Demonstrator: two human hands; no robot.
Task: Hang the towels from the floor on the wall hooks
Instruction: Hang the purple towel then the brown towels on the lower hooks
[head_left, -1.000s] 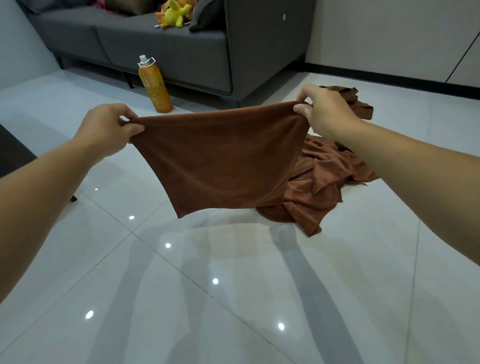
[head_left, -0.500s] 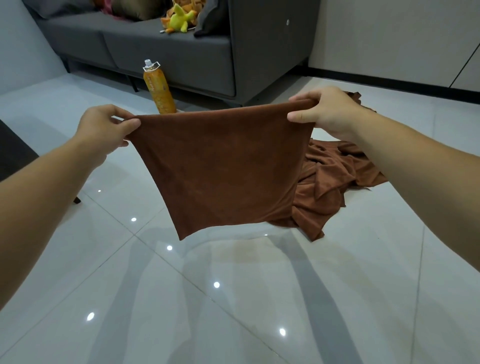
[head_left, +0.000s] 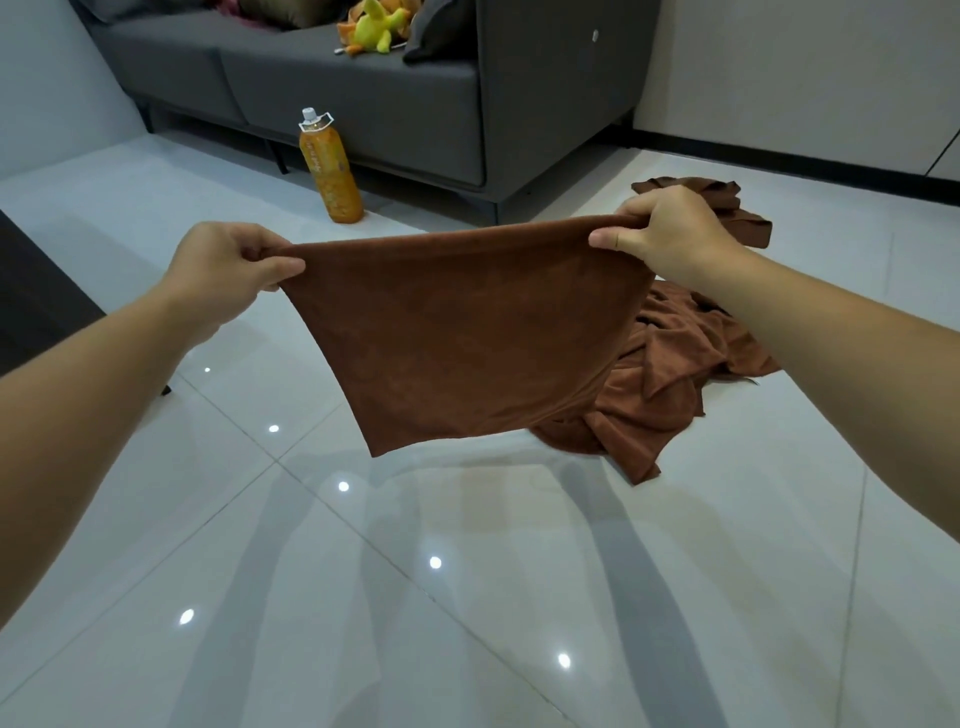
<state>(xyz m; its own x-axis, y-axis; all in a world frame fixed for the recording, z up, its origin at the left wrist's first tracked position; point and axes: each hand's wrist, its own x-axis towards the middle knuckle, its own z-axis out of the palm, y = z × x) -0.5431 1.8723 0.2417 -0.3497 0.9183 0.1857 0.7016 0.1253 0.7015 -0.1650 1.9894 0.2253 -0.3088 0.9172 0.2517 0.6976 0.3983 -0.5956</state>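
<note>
A brown towel (head_left: 467, 338) hangs stretched in the air between my hands, its lower edge just above the floor. My left hand (head_left: 228, 262) pinches its top left corner. My right hand (head_left: 670, 234) grips the top right corner with curled fingers. Behind the held towel a crumpled heap of brown towels (head_left: 675, 384) lies on the white tiles, and another crumpled brown towel (head_left: 727, 205) lies further back by my right hand. No wall hooks are in view.
A grey sofa (head_left: 395, 98) stands at the back with a yellow plush toy (head_left: 376, 26) on its seat. An orange drink bottle (head_left: 332, 169) stands upright on the floor before it. A dark piece of furniture (head_left: 31, 296) sits at the left edge. Glossy tiles (head_left: 467, 597) stretch toward me.
Both hands and the stretched towel sit slightly lower in the frame, and the bottle now shows fully above the towel's top edge. My grip on both corners is unchanged.
</note>
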